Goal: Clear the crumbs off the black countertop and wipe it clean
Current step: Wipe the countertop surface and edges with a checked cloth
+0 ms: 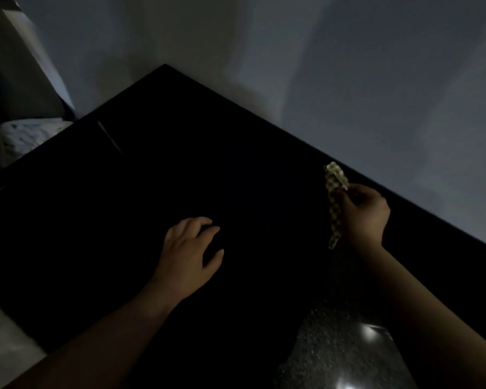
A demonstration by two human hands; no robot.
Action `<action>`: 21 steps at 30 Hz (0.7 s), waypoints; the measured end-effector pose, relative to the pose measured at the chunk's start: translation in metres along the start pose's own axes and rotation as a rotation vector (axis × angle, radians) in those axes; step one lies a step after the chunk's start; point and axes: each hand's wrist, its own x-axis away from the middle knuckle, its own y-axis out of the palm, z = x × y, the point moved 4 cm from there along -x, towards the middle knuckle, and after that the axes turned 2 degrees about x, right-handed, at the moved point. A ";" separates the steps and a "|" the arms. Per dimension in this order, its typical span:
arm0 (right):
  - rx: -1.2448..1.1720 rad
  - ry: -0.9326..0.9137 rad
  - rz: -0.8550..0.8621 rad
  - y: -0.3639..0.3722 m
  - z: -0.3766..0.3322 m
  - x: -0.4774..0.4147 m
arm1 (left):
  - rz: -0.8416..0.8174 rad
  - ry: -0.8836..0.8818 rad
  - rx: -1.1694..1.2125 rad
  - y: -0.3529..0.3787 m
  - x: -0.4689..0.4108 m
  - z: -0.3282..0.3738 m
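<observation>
The black countertop (152, 178) fills most of the dim view, running diagonally from the far corner to the near right. My right hand (362, 214) is raised above its right side, pinching a checkered cloth (335, 203) that hangs down in a narrow fold. My left hand (191, 251) hovers low over the middle of the counter, palm down, fingers curled and slightly apart, with nothing in it. Crumbs cannot be made out on the dark surface.
A pale wall (348, 80) borders the counter's far right edge. A speckled reflective patch (343, 349) of the stone shows near my right forearm. A crumpled white cloth or bag (26, 136) lies beyond the counter's left edge. A thin light strip (110, 137) lies on the counter's left part.
</observation>
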 end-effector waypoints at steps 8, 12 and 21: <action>0.087 -0.067 0.002 0.031 -0.004 -0.056 | 0.105 0.036 0.056 0.007 -0.008 -0.009; 0.247 -0.112 0.133 0.041 -0.004 -0.078 | 0.150 0.043 0.097 0.009 -0.007 -0.011; 0.296 -0.125 0.100 0.073 -0.004 -0.067 | 0.200 0.098 0.092 0.013 -0.009 -0.014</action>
